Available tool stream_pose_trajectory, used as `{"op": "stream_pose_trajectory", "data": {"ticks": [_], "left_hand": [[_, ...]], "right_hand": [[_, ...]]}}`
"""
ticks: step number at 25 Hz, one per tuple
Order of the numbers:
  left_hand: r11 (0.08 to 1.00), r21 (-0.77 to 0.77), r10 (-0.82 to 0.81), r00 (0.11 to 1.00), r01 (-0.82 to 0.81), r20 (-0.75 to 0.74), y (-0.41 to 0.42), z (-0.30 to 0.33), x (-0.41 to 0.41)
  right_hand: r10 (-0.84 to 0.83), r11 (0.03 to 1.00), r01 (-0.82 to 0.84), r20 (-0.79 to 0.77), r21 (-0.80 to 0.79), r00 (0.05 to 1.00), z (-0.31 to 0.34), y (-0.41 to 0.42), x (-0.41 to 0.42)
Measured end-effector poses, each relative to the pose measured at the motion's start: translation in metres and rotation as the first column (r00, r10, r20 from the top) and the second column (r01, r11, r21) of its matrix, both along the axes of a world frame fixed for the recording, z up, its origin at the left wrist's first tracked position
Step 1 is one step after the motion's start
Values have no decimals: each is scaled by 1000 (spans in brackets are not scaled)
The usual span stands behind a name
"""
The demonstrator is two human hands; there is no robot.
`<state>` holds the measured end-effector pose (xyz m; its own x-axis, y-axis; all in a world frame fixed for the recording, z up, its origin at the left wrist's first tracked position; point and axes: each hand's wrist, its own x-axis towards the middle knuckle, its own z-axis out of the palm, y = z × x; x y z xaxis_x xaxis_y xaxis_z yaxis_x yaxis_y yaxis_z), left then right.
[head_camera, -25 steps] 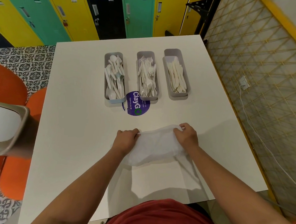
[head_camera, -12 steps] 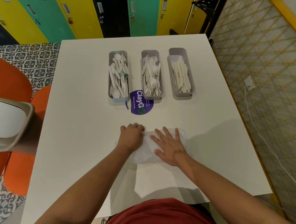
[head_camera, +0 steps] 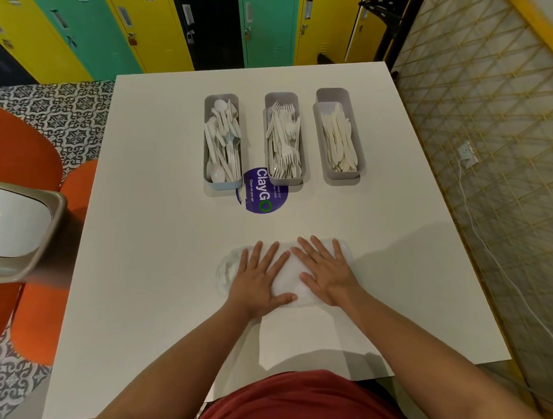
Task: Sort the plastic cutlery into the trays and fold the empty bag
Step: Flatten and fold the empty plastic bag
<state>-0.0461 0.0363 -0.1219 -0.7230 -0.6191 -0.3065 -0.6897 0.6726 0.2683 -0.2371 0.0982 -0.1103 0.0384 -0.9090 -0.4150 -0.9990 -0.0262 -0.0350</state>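
Observation:
The clear plastic bag lies flattened and folded on the white table in front of me. My left hand presses flat on its left part, fingers spread. My right hand presses flat on its right part. Three grey trays stand farther back: the left tray holds spoons, the middle tray holds forks, the right tray holds knives. No loose cutlery lies on the table.
A round purple sticker is on the table just before the trays. Orange chairs and a white bin lid sit to the left. A mesh partition runs along the right; lockers stand behind.
A second ago both hands held the bag raised by its top edge. They laid it down, and now both palms press flat on it, the left hand having opened from a fist.

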Motion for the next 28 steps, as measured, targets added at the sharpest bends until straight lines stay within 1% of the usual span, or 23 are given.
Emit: {"op": "stream_pose_trajectory", "data": {"ticks": [2,4,7,9,11,13,14,15,16,17,18,19,20,21,23,24,25,26,27,28], "left_hand": [[998,13,64,995,-65,71,-3,6,1],[996,13,92,992,-94,83,-4,7,5],[996,5,89,994,-89,60,-10,6,17],[999,-5,48,997,-48,64,-17,5,24],[1000,-26,8,997,-6,73,-26,7,30],[999,-44,26,995,-22,100,-35,10,36],[998,-49,54,991,-48,121,-38,11,38],[995,-66,84,987,-76,140,-39,14,40],[988,-82,139,980,-129,139,-41,17,42],[975,-92,210,971,-200,116,-41,20,42],[959,-108,269,961,-262,66,-41,23,41],[950,-140,283,959,-279,11,-40,25,40],[950,-191,242,969,-246,-45,-38,27,37],[957,-218,176,981,-191,-87,-37,28,33],[980,-197,4,987,-36,-161,-32,32,23],[986,-163,-78,978,45,-196,-28,33,18],[985,-131,-140,970,114,-200,-22,35,11],[983,-72,-178,972,168,-155,-14,36,6],[983,9,-185,979,186,-83,-8,36,1],[984,61,-168,985,170,-30,-2,37,-2]], "right_hand": [[-87,996,86,58,16,994,0,5,-9],[-165,986,165,96,3,982,1,10,-18],[-219,972,227,112,-65,969,6,12,-25],[-253,963,261,124,-59,960,5,14,-23],[-291,949,303,127,-87,948,7,10,-18],[-333,914,360,160,-188,929,11,3,-12],[-338,906,370,172,-205,925,13,-1,-11],[-365,901,401,211,-167,907,14,-3,-12],[-405,886,449,286,-111,869,13,-4,-15],[-452,858,509,377,-62,808,14,-4,-18],[-511,809,587,464,-25,724,15,-4,-20],[-569,753,658,526,23,632,18,-3,-21],[-618,704,706,558,79,554,23,-4,-21],[-653,676,726,563,130,507,25,-5,-22],[-684,658,731,551,182,478,32,-9,-20],[-699,631,744,577,219,423,38,-12,-17],[-711,597,753,616,275,339,43,-13,-13],[-721,566,752,646,338,251,47,-14,-9],[-726,537,742,668,402,164,48,-15,-5],[-725,516,719,684,466,77,51,-16,0]]}}
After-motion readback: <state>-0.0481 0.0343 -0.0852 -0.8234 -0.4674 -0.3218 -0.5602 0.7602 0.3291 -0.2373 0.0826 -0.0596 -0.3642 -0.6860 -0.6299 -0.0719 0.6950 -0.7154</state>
